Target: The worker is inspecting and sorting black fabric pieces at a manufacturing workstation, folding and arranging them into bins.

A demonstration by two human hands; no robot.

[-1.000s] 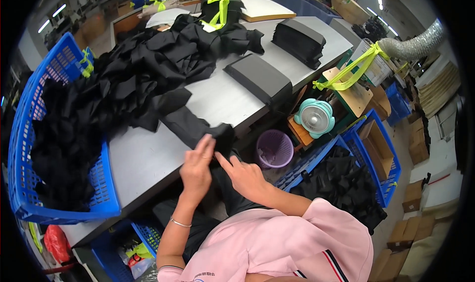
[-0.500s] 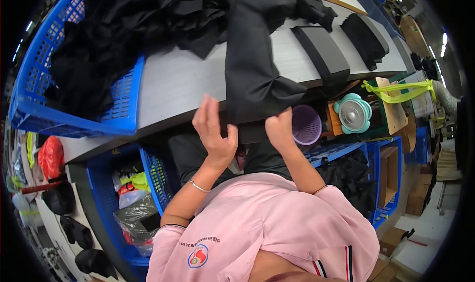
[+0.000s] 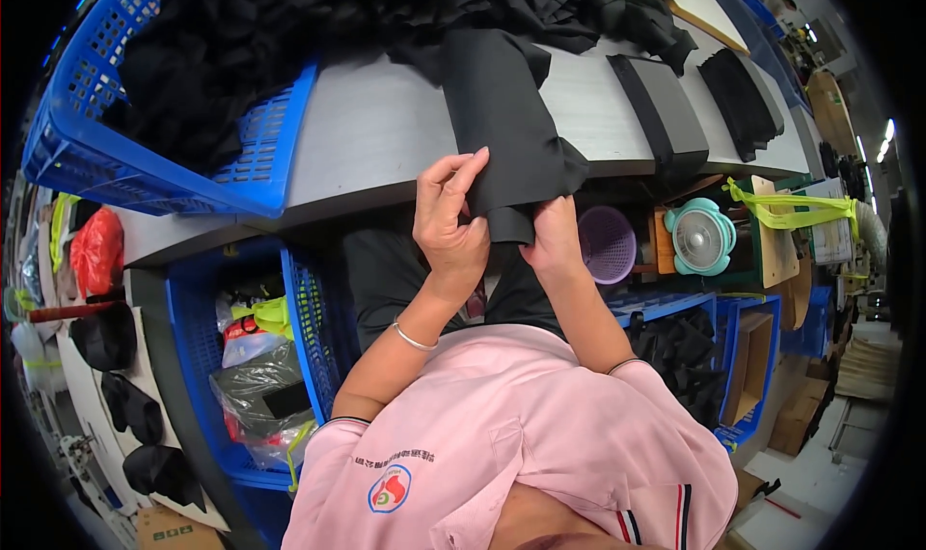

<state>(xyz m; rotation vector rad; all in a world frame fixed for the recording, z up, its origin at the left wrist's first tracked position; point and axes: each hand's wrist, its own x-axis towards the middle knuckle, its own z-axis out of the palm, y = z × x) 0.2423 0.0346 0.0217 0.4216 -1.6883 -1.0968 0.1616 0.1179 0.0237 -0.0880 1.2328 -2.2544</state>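
Note:
A long strip of black fabric (image 3: pixel 503 116) hangs over the table's near edge toward my lap, its near end curled. My right hand (image 3: pixel 557 234) is closed on the right corner of that end. At the strip's left edge is my left hand (image 3: pixel 451 220), its fingers stretched and apart, with a fingertip touching the cloth. Its thumb lies beside the near corner. The strip's far end meets a heap of black fabric (image 3: pixel 386 15) on the table (image 3: pixel 362 131).
A blue basket (image 3: pixel 260 179) full of black fabric stands left. Two stacks of dark pieces, a nearer stack (image 3: pixel 666 107) and a farther stack (image 3: pixel 743 102), lie right. Below are a purple bin (image 3: pixel 608 246), a teal fan (image 3: pixel 701 237) and a blue crate (image 3: pixel 313 343) of bagged items.
My left hand has moved right and up to the strip's edge. The strip's near end now curls between my hands, where it hung flatter before. My right hand keeps its grip.

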